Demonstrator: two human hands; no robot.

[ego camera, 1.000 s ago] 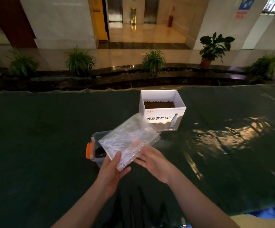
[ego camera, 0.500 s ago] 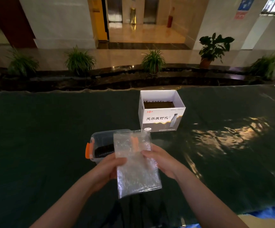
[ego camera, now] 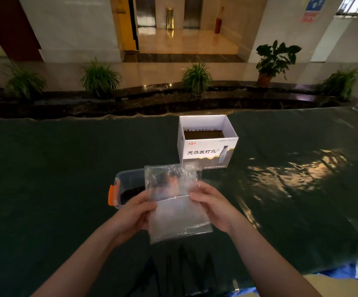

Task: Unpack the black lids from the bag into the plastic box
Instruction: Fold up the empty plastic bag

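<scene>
A clear plastic bag (ego camera: pixel 177 215) hangs flat and upright in front of me, looking empty, with a seam across its middle. My left hand (ego camera: pixel 134 211) pinches its left edge and my right hand (ego camera: pixel 211 205) pinches its right edge. Behind the bag sits the clear plastic box (ego camera: pixel 128 183) with an orange latch (ego camera: pixel 111 195) on its left end. Dark lids (ego camera: pixel 129 192) lie inside the box, partly hidden by the bag.
A white cardboard carton (ego camera: pixel 205 153) with printed characters stands open behind the box. Everything rests on a dark green cloth-covered table (ego camera: pixel 56 179). Several potted plants line a ledge beyond the table's far edge.
The bag went from tilted over the box, held mainly by my left hand, to upright and flat between both hands. It now sits a little higher in front of the box.
</scene>
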